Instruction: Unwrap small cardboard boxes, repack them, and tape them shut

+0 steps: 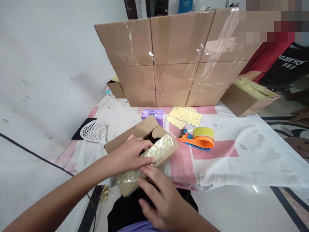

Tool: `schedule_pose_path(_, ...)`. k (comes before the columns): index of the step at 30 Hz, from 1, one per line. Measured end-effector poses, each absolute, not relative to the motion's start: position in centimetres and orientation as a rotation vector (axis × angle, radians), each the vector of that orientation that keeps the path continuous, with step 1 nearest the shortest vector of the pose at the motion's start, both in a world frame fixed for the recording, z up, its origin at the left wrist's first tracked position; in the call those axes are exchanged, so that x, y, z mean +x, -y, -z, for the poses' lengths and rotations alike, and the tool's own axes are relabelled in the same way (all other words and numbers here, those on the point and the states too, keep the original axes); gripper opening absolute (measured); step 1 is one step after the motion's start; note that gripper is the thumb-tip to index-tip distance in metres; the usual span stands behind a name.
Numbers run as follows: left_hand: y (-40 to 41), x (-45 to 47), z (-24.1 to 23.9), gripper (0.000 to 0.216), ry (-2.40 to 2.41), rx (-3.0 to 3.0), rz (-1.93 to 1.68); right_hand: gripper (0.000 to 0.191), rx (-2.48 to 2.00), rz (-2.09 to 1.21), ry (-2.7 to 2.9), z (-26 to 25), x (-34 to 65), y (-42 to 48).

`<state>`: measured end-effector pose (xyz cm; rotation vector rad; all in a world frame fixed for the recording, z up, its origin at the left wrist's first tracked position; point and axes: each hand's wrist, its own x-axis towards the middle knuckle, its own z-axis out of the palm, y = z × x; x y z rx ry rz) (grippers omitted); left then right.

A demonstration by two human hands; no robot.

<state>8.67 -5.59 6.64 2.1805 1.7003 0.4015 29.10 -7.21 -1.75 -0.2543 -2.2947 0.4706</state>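
A small cardboard box [129,140] stands at the table's near edge, its top open and the inside dark. Its near flap [161,148] is covered with crinkled, shiny yellowish tape. My left hand [130,154] grips this flap, with the thumb over the taped face and the fingers reaching behind it into the opening. Below it, my right hand [166,199] has its fingers apart, with the fingertips against the box's near side. Close to the box's right end lie an orange tape dispenser [193,140] and a yellow roll of tape [204,133].
A large stack of taped cardboard boxes [176,75] rises behind. Beyond my box are a purple packet [153,116] and yellow dotted sheets [185,116]. A white slotted skimmer [93,131] lies left. Another person's red sleeve [263,59] shows by an open box [251,96] at right.
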Motion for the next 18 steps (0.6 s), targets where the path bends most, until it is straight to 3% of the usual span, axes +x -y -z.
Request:
schedule_pose_path(4,7.8,9.3,-7.7,0.011,-1.595,2.273,-0.452,0.047,-0.443,-0.193,2.250,-1.0,31.6,3.4)
schedule_pose_path(9,10.6,10.0,-8.7,0.014,-1.758,2.821,-0.496,0.015,-0.466,-0.108,2.504,-4.2,32.0,1.6)
schedule_pose_path(11,12.2,10.5,-8.2,0.015,-1.934,2.911,-0.707,0.016,-0.440,-0.116,2.467,-4.2,31.7,2.2)
schedule_pose_path(14,14.7,11.3,-6.3,0.015,-2.096,2.521,-1.204,0.021,-0.483,-0.144,2.370,-3.2,31.1,3.6)
schedule_pose_path(18,15.8,12.3,-3.5,0.023,-2.028,1.610,-1.289,0.022,-0.523,-0.183,2.334,-1.8,30.4,4.8)
